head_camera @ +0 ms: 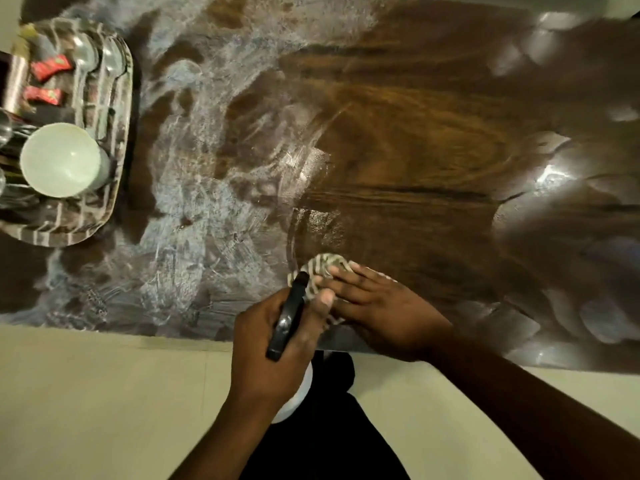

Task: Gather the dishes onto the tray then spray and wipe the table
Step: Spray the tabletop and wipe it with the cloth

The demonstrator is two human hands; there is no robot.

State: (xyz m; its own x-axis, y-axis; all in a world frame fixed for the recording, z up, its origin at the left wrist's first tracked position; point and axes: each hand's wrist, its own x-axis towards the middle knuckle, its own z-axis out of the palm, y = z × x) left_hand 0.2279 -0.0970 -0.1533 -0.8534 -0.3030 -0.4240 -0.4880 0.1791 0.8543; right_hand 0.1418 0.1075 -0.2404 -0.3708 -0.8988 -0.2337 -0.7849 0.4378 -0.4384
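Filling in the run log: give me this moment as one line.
stage: wiping | left hand: holds spray bottle | right hand: presses cloth on table | tray: loaded, far left | left half: streaked

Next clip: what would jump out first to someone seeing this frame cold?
Probably the two hands at the near table edge: the left hand wrapped around a black-topped spray bottle, the right hand pressing a striped cloth flat on the wood. Next, the whitish smeared film across the table's left half, and the loaded tray with a white bowl at far left.

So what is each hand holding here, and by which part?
Left hand grips the spray bottle around its neck; right hand presses flat on the striped cloth.
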